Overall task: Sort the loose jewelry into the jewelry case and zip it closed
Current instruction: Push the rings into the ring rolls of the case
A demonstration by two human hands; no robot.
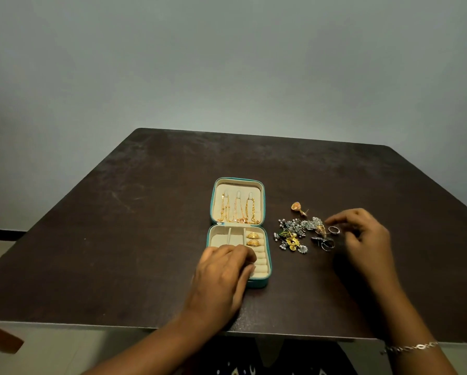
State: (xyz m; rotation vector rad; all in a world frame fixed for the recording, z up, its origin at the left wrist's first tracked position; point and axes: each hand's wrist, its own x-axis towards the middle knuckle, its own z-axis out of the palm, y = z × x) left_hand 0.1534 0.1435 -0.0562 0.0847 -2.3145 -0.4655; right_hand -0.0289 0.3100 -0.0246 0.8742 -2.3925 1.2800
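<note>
Finds the jewelry case (264, 209) open flat at the centre of the table (118, 239), lid half at 12 o'clock of the base, zip undone. Notes gold chains (237, 209) hung on the lid hooks, tails gathered loose at the hinge line. Notes two gold domed pieces (254, 239) in the base at 1 o'clock and ring rolls (262, 262) bare at 4 o'clock. Locates the loose pile (294, 236) of silver and beaded pieces at 3 o'clock of the case, near but apart. Records a single gold earring (297, 207) at 12 o'clock of the pile, and a silver ring (333, 230) with darker rings (325, 243) at its 3 to 4 o'clock edge.

Left hand (221, 269): laid over the base's 7 o'clock corner, fingers curled down onto the lining. Cannot confirm any item beneath them. Right hand (362, 234): blurred, hovering at 3 o'clock of the pile, forefinger and thumb apart either side of the silver ring, pinching nothing.

Judges sorting partly done, most loose items outstanding.

Hazards, by judgement:
- Interlocked pile: lifting one piece likely to drag hooked neighbours and scatter them across the table.
- Silver ring: small and smooth, liable to slip from a shallow pinch and roll toward the 6 o'clock edge.
- Chain tails at the hinge: liable to snag in the zip at closing.
- Domed pieces: tall enough, perhaps, to stop the lid seating flat.
</note>
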